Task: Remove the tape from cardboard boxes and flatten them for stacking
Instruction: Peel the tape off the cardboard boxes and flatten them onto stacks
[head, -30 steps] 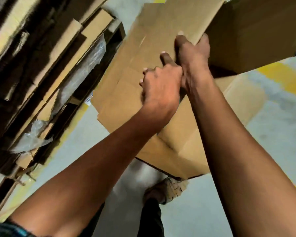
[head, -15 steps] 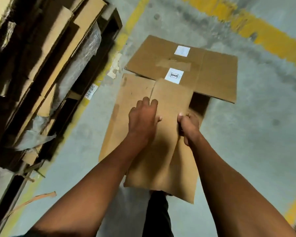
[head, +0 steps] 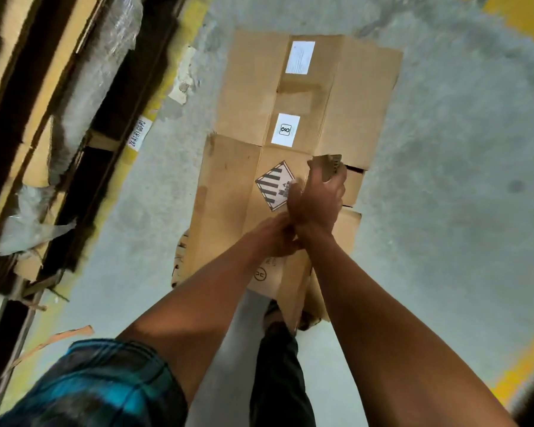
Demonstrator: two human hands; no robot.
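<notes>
Flattened cardboard box [head: 228, 192] lies on the concrete floor [head: 444, 211], overlapping a second flat box [head: 361, 97] beyond it. Right hand [head: 316, 201] is closed on a crumpled brown strip [head: 329, 164], probably tape. Left hand [head: 275, 235] is at the right wrist; grip unclear, nothing visibly held. Risk: tape tearing short and leaving residue; the top box sliding off the stack if pulled sideways.

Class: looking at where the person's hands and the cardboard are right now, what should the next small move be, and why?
Probably let go and draw both hands back. The right hand grips the upper flattened box at its far edge, the left hand near its middle, and it already overlaps the flattened box beneath.
</notes>
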